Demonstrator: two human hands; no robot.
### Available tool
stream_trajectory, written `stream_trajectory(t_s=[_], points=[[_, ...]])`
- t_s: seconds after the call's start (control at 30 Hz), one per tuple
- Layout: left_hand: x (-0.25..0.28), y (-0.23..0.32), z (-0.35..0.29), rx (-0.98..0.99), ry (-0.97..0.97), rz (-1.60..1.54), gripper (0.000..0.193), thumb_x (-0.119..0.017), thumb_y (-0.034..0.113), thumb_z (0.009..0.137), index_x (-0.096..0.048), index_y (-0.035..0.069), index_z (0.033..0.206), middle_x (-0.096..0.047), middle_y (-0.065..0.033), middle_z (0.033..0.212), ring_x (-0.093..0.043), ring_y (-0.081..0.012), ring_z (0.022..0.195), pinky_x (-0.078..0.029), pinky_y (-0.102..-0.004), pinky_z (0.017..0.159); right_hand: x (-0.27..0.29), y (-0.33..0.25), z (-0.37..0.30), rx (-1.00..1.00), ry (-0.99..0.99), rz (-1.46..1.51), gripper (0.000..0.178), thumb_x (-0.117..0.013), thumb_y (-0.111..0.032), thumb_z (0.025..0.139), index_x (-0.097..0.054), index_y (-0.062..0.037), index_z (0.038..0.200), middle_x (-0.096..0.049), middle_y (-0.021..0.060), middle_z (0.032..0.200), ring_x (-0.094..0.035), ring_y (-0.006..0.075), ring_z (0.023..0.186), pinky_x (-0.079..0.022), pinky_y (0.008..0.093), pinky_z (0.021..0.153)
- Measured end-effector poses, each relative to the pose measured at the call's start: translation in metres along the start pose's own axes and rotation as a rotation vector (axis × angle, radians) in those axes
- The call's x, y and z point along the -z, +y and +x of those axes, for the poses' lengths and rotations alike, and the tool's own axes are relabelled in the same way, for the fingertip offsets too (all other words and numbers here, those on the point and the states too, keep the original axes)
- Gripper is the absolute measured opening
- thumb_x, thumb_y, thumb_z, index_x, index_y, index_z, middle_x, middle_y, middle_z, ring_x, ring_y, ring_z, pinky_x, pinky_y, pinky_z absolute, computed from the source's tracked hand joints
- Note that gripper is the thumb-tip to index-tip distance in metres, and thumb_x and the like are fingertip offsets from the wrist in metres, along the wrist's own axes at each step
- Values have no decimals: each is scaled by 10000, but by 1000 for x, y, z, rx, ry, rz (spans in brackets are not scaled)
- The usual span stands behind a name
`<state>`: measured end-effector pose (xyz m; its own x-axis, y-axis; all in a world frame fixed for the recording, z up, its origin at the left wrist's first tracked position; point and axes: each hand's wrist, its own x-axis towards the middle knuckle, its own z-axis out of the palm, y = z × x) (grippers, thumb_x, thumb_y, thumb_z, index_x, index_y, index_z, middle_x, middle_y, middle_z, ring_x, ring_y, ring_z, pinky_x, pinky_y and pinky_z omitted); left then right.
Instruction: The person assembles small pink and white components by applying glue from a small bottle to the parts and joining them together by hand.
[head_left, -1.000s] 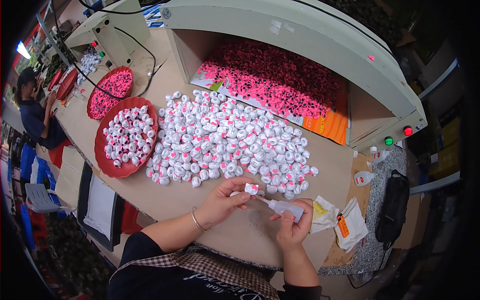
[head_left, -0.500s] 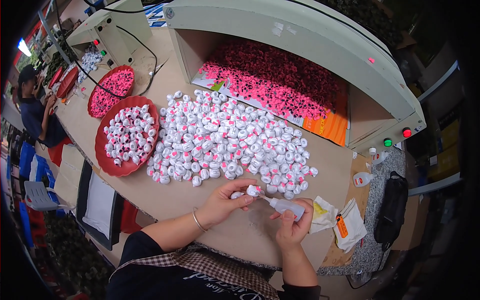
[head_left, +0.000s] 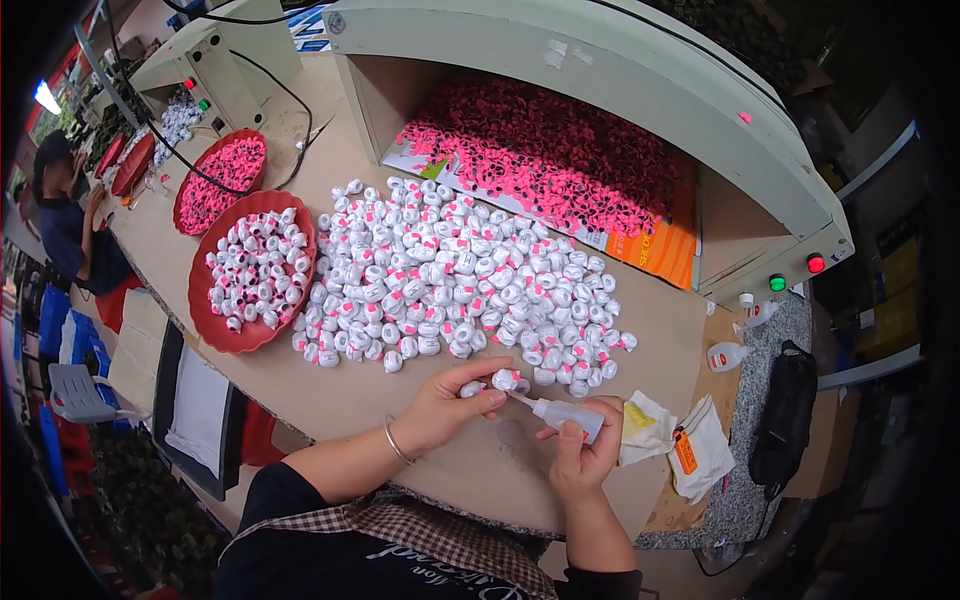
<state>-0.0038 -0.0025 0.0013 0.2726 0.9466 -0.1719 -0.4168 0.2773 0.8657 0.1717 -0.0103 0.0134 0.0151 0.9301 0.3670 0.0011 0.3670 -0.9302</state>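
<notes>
My left hand (head_left: 452, 405) pinches a small white rounded piece (head_left: 505, 380) with a pink patch between its fingertips; a second white piece (head_left: 472, 389) sits within the same hand. In my right hand (head_left: 584, 450) is a translucent squeeze bottle (head_left: 567, 418) with a thin nozzle, tilted so that its tip points at the pinched piece. Whether the tip touches it is too small to tell. Just beyond both hands spreads a wide heap of similar white pieces (head_left: 430, 270) with pink bits, lying on the brown tabletop (head_left: 480, 480).
A red bowl (head_left: 215, 335) of white pieces stands left, another red bowl (head_left: 262, 160) of pink pieces behind it. A pale boxy machine (head_left: 600, 70) shelters many pink-and-black pieces (head_left: 540, 150). Folded cloths (head_left: 705, 450), a small bottle (head_left: 727, 357) and a black pouch (head_left: 782, 420) lie right.
The bottle and my right hand have shifted slightly left, and its nozzle now sits a little lower against the white piece. My left hand has hardly moved.
</notes>
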Motion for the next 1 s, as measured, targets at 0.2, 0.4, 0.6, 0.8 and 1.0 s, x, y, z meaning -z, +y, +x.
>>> stream_trajectory(t_s=[0.2,0.4,0.6,0.8,1.0], points=[[1,-2,0,7,21,3,378,-528,41,801,-452,73,1169,-525,-24,1052,-515,-80,872,-464,-219,668,1,0,1,8,32,7,237,-503,-113,803,-376,35,937,-378,106,874,-525,157,672,-510,247,481],[0,0,1,71,24,-120,400,-509,42,811,-405,53,1197,-534,-48,1011,-531,-106,856,-459,-215,644,8,-22,17,-296,213,309,229,-517,-55,783,-382,2,960,-419,89,914,-543,151,731,-518,260,521],[6,3,4,154,-55,-447,344,-432,65,847,-403,46,1189,-528,-114,1044,-545,-130,846,-469,-195,645,58,-41,14,-291,84,246,267,-511,51,725,-413,-36,958,-438,69,885,-561,177,809,-526,259,553],[9,3,6,207,-116,-489,283,-437,121,851,-453,62,1127,-528,-80,1068,-526,-77,867,-428,-173,633,81,-33,-5,-146,-41,-1206,180,-549,14,694,-481,6,861,-483,128,846,-551,265,698,-454,334,608],[6,2,6,201,-103,-479,272,-449,121,846,-464,58,1110,-539,-76,1050,-533,-73,849,-430,-170,633,78,-20,-14,-250,-164,-803,146,-580,4,691,-520,17,824,-517,122,821,-525,251,710,-418,296,619]])
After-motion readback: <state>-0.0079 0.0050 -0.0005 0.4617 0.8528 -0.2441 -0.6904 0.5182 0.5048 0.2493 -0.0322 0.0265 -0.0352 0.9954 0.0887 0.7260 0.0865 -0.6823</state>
